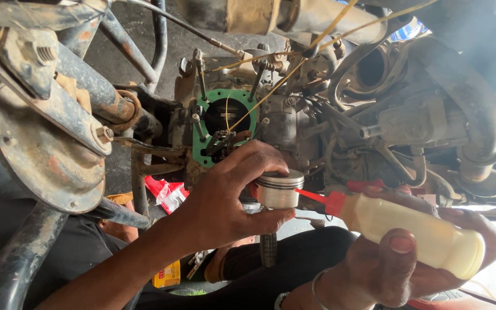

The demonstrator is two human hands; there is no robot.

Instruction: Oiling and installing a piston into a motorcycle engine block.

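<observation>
Head view: piston (279, 188) below crankcase opening (227, 115).

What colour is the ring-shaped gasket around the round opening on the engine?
Green. The gasket shows best in the head view, just above the left hand.

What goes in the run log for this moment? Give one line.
left hand: grips piston | right hand: holds squeeze bottle, red nozzle at piston | behind: engine with green gasket

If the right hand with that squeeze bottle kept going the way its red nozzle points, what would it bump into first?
The right hand aims the cream squeeze bottle leftward, red nozzle leading. First in that line is the silver piston held in the left hand; the nozzle tip looks nearly touching it, though depth is unclear.
</observation>
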